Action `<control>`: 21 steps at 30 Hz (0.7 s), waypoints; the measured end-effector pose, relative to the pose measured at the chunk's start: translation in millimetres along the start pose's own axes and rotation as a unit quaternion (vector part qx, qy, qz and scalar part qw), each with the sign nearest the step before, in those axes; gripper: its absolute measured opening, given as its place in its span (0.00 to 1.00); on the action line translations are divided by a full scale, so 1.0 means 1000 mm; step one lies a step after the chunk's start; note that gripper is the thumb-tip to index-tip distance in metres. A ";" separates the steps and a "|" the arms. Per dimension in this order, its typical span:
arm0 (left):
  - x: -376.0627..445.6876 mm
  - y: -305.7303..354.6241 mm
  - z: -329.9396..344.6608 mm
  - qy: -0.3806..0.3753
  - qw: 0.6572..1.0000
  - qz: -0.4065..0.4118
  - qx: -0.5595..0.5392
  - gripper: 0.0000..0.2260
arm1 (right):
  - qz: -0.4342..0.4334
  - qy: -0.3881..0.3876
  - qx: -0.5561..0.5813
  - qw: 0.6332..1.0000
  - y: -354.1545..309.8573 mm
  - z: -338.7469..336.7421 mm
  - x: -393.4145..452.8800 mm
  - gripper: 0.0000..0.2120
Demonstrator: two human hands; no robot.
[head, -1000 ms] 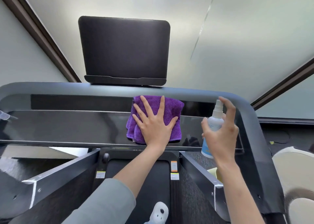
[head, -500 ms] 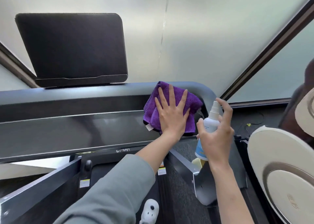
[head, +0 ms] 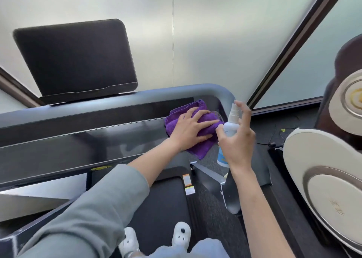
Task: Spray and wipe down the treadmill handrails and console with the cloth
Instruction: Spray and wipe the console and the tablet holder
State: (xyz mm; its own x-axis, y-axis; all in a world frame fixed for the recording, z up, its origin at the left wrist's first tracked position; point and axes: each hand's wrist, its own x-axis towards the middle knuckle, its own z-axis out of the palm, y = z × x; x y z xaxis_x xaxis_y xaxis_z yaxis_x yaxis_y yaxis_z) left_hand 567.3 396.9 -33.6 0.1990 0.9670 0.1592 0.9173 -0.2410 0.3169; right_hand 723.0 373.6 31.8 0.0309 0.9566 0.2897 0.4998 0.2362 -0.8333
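White shoes (head: 154, 238) on the belt (head: 162, 208), nearest. R hand (head: 238, 142) wraps the spray bottle (head: 231, 127), index finger up on the nozzle, bottle upright, just right of the cloth. L hand (head: 191, 129) lies flat w/ fingers spread, pressing the purple cloth (head: 183, 118) on the console (head: 78, 146) at its far right end, fingers pointing right toward the corner. Console runs left-right; handrail (head: 219, 91) bends at that corner, just beyond the fingertips, so L hand is nearer. Dark screen (head: 76, 58) farthest.

I'm looking at a gym: a treadmill (head: 160, 199) with a dark screen (head: 76, 60), frosted glass walls (head: 195, 32) and another machine (head: 323, 169) alongside.
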 end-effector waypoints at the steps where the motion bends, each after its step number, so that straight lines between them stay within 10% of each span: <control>1: -0.003 -0.001 -0.006 -0.016 1.000 0.000 -0.001 0.24 | 0.006 0.003 -0.009 1.000 0.000 -0.001 -0.002 0.28; 7: -0.016 0.022 -0.012 -0.059 0.985 -0.155 0.054 0.32 | 0.039 0.034 -0.045 0.998 0.002 -0.013 -0.017 0.31; 21: 0.002 -0.008 -0.018 -0.057 0.998 -0.010 0.025 0.28 | 0.176 0.123 -0.179 0.960 -0.006 -0.011 -0.023 0.29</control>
State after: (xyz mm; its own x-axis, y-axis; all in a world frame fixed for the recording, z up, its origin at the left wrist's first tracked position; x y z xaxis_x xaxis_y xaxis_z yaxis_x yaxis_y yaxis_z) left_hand 553.9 399.7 -19.1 0.2163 0.9753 0.0455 0.9367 -0.2205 0.2719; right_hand 729.1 348.0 35.7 0.4339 0.8868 0.1594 0.6851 -0.2098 -0.6975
